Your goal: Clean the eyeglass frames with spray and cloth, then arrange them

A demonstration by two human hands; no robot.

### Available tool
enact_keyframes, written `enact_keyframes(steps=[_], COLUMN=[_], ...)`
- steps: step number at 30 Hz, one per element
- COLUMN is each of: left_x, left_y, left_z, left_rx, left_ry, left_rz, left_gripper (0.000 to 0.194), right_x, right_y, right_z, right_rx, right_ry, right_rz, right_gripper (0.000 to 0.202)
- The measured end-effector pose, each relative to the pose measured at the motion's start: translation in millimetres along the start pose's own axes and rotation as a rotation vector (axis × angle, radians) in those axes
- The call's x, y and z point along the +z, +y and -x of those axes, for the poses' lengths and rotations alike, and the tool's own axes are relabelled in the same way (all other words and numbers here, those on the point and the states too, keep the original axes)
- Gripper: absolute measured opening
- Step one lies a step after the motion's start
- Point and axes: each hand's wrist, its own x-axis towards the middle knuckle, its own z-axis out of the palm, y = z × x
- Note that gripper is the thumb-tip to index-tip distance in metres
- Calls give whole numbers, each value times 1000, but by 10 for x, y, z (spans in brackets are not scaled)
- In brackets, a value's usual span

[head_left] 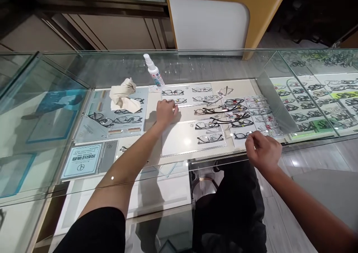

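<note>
My left hand point(165, 113) reaches over the glass display case with its fingers curled downward. Just beyond the fingertips lies a pair of eyeglasses point(180, 101), partly covered by the hand; whether they touch cannot be made out. At the front edge of the case, my right hand point(264, 150) is curled into a loose fist, beside dark-framed eyeglasses point(241, 136). Left of my left hand sits a crumpled beige cloth point(124, 96). A white spray bottle point(154, 72) stands upright behind that hand.
Several eyeglasses point(209, 138) rest on white display cards. A blue-and-white sign point(82, 160) lies at the left front. Glass panels point(279, 100) divide off another section at right. Below the front edge is a white drawer point(162, 189); a yellow-and-white counter point(209, 25) stands behind.
</note>
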Motion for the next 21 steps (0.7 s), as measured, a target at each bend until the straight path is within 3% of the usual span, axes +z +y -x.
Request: enact_keyframes(steps=[4,10,13,17,21], left_x=[-128,-279,-433,-667,-809], left_y=[205,412,477,450,303], left_z=[608,1584,1936,2086,1885], left_rx=[134,99,71,-15,-130], left_ry=[-223,-442,-505,-461,-332], left_rz=[-26,-23,-14,-23,-18], left_gripper=[42,44,42,42,38], right_x=[8,46,30,-100,-246], right_y=[-8,1,-12,74,393], right_z=[-28,-37,-66,-150,-215], right_rx=[17,31,57,48,47], right_ry=[-29,-58,-73,-139,-203], right_rz=[3,-25,-91,-252,-190], right_gripper=[31,32,33,35,42])
